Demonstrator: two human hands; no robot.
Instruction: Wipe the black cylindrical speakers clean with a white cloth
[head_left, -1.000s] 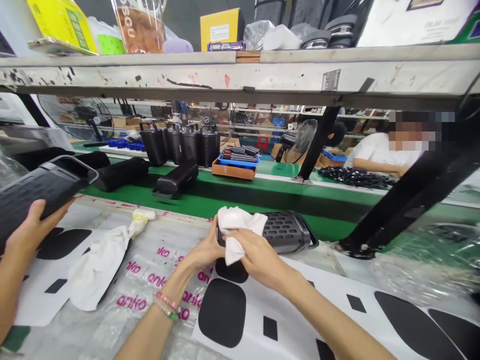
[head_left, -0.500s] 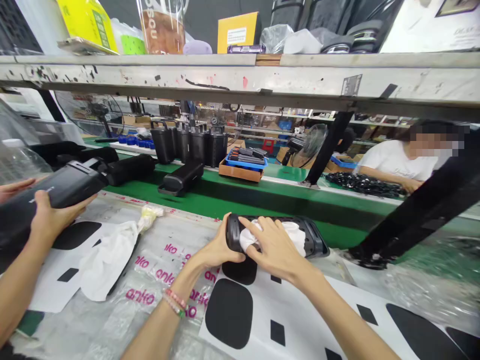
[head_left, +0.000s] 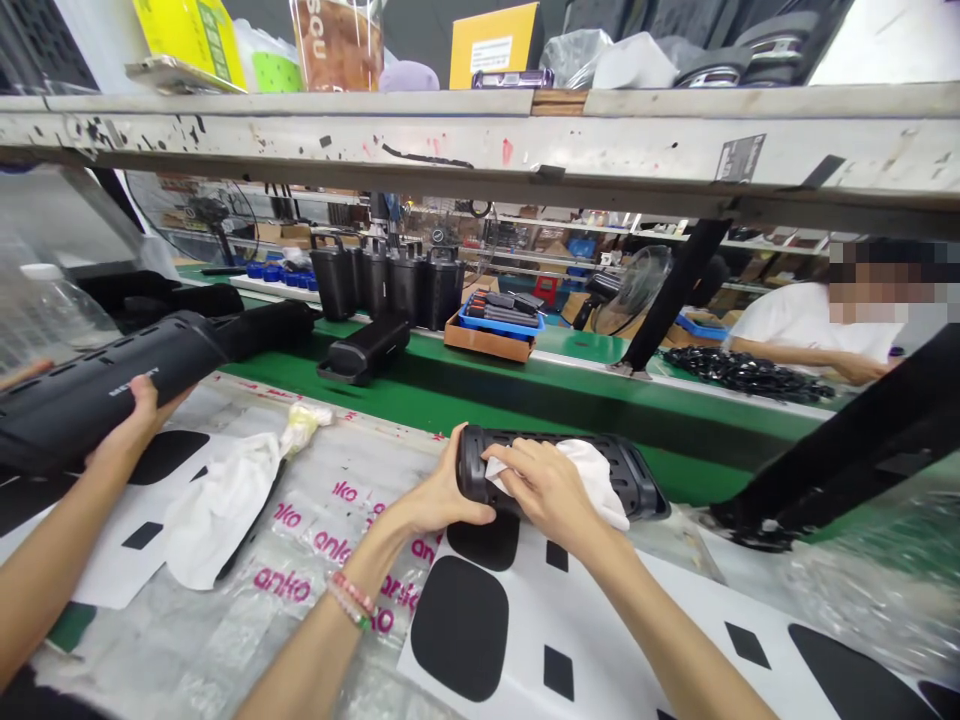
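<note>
A long black plastic housing (head_left: 634, 478) with slots along its side lies at the middle of the bench, beside the green belt. My left hand (head_left: 442, 490), with beaded bracelets on the wrist, grips its left end, thumb below and fingers behind. In my right hand (head_left: 544, 490) is a white cloth (head_left: 596, 480), pinched and pressed against the housing's face near that left end. The cloth's loose part hangs over the housing toward the right. Under both hands spreads a white sheet (head_left: 607, 630) with black rounded and square patches.
At left, a co-worker's hands (head_left: 124, 430) hold a similar black housing (head_left: 97, 385). A white cloth (head_left: 225, 510) lies between us. The green belt (head_left: 435, 395) carries another housing (head_left: 365, 350) and a tray (head_left: 491, 335). A black post (head_left: 840, 430) stands at right; a shelf (head_left: 465, 135) crosses overhead.
My right hand's fingers have drawn together on the cloth, and more of it now hangs to the right. The co-worker's housing has turned to show lettering. The view has shifted slightly.
</note>
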